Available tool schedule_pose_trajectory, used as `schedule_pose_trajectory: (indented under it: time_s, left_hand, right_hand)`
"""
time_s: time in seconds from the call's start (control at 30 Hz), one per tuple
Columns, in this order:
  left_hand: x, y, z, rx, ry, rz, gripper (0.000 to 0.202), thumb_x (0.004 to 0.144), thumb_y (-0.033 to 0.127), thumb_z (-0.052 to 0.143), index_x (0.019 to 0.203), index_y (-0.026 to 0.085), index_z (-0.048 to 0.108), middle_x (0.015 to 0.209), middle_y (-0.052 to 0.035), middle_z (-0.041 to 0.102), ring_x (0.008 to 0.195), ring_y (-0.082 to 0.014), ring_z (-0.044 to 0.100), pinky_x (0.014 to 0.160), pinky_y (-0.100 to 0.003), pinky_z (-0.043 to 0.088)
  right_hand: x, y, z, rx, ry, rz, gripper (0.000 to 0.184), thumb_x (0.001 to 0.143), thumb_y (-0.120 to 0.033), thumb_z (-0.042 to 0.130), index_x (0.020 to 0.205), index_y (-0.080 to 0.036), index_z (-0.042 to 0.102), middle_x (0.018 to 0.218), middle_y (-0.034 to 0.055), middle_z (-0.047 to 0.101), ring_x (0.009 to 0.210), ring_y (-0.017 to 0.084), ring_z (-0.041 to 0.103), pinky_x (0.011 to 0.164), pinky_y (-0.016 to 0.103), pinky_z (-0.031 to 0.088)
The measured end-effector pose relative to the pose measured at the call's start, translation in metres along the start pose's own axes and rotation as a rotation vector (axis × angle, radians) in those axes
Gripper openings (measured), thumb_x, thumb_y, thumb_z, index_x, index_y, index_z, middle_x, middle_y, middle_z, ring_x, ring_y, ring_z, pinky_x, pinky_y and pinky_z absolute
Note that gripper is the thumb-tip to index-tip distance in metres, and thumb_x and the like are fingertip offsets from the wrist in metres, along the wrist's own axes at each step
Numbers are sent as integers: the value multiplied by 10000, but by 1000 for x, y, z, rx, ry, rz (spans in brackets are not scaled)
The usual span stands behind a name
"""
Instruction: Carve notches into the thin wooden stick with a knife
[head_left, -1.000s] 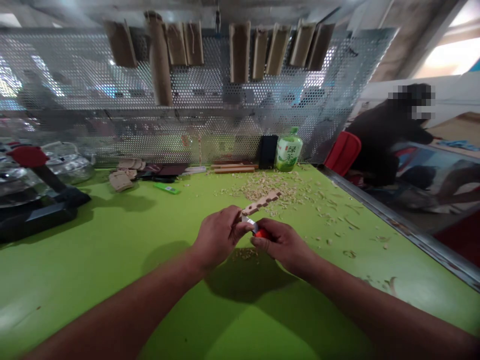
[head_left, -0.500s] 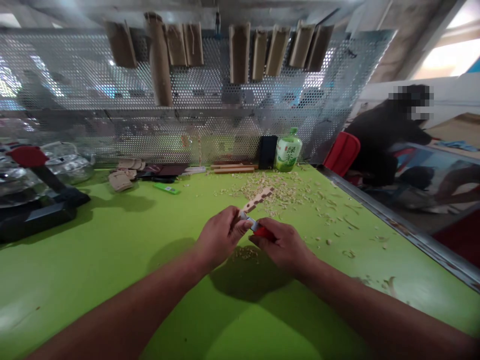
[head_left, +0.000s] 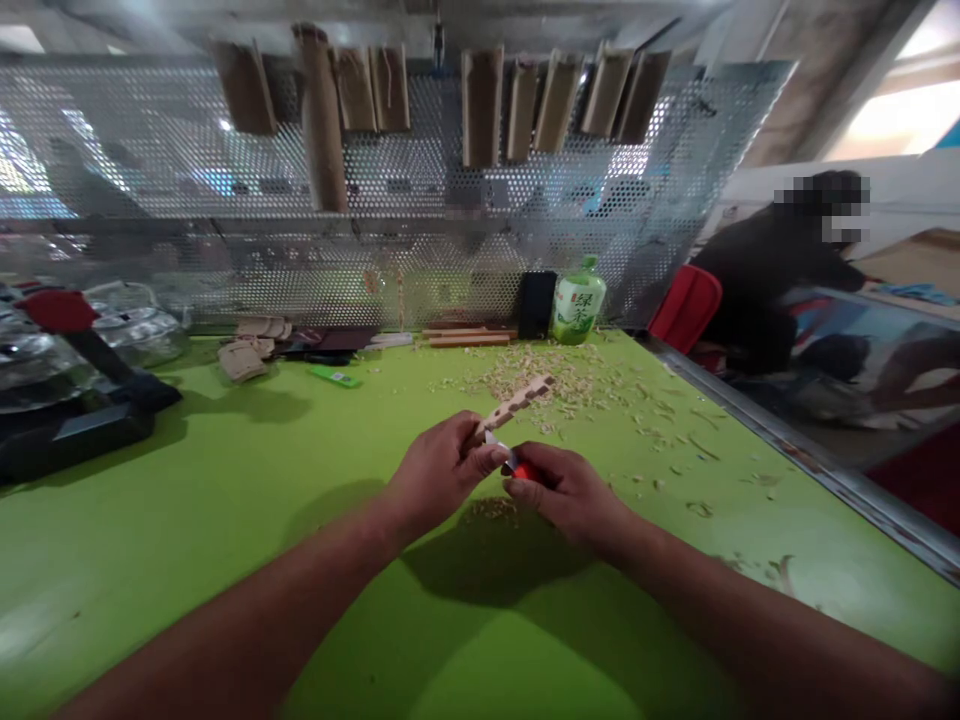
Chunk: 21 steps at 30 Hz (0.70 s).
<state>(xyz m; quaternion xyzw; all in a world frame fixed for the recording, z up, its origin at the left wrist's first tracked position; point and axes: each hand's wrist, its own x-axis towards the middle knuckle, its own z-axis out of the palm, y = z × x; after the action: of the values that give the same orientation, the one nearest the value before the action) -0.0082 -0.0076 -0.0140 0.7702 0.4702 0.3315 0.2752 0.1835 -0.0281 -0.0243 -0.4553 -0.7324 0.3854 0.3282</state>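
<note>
Near the middle of the green tabletop [head_left: 225, 600], my left hand [head_left: 439, 475] is closed around the lower end of a pale wooden strip [head_left: 517, 402] with notches along its edge. The strip's free end slants up and to the right. My right hand [head_left: 566, 490] grips the red handle of a utility knife [head_left: 525, 471]. Its grey blade end lies against the wood beside my left thumb, which touches the knife. Small wood shavings [head_left: 491, 509] lie on the table beneath my hands.
A heap of shavings [head_left: 570, 380] spreads beyond my hands. Behind it stand a green-labelled bottle [head_left: 577, 302] and a dark box [head_left: 537, 305]. A green cutter [head_left: 335, 376] lies left of centre, with metal kettles [head_left: 135, 325] farther left. A person [head_left: 780, 260] sits at the right.
The knife's blade end has turned slightly and shifted on the wood. My right hand has moved a little to the right. The strip stays in my left hand.
</note>
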Motion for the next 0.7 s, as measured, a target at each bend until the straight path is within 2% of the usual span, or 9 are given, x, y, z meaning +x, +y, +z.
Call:
schedule_pose_trajectory:
  time_s: [0.1, 0.17, 0.33, 0.47, 0.6, 0.7]
  left_hand:
    - [1, 0, -2, 74, -13, 26, 418, 890, 592, 460, 811, 184, 511, 690, 27, 512, 613, -120, 429, 536, -243, 280]
    - [2, 2, -3, 112, -18, 24, 419, 901, 585, 440, 788, 186, 499, 681, 25, 510, 604, -120, 429, 531, -240, 274]
    - [1, 8, -2, 128, 26, 4, 442, 909, 604, 421, 786, 187, 503, 666, 20, 526, 595, -123, 460, 522, -236, 279]
    - [0, 8, 1, 128, 48, -39, 482, 899, 642, 407, 788, 185, 515, 646, 7, 536, 566, -124, 459, 502, -238, 255]
    - [1, 3, 4, 74, 36, -108, 482, 878, 656, 439, 805, 186, 515, 668, 3, 548, 587, -132, 473, 507, -238, 270]
    - [2, -2, 6, 1, 21, -115, 450, 884, 628, 453, 816, 186, 510, 705, 6, 551, 623, -132, 480, 526, -237, 303]
  right_hand:
    - [2, 3, 0, 109, -43, 14, 270, 821, -432, 591, 730, -201, 485, 599, -62, 341, 530, 89, 336, 499, 236, 261]
    - [3, 5, 0, 101, -39, 12, 266, 821, -432, 588, 732, -200, 492, 595, -60, 356, 526, 89, 342, 496, 235, 264]
    - [2, 8, 2, -226, 127, -50, 193, 840, -377, 582, 796, -191, 559, 612, -29, 491, 557, 105, 423, 528, 237, 287]
    - [-2, 10, 4, -444, 230, -72, 194, 870, -382, 554, 815, -196, 562, 612, -16, 539, 532, 107, 434, 516, 242, 256]
    - [-2, 9, 3, -542, 234, -78, 161, 875, -351, 532, 869, -199, 585, 663, 6, 594, 547, 121, 473, 525, 249, 261]
    - [-1, 8, 3, -484, 160, -51, 164, 883, -345, 514, 893, -196, 583, 693, 16, 613, 570, 130, 500, 537, 253, 294]
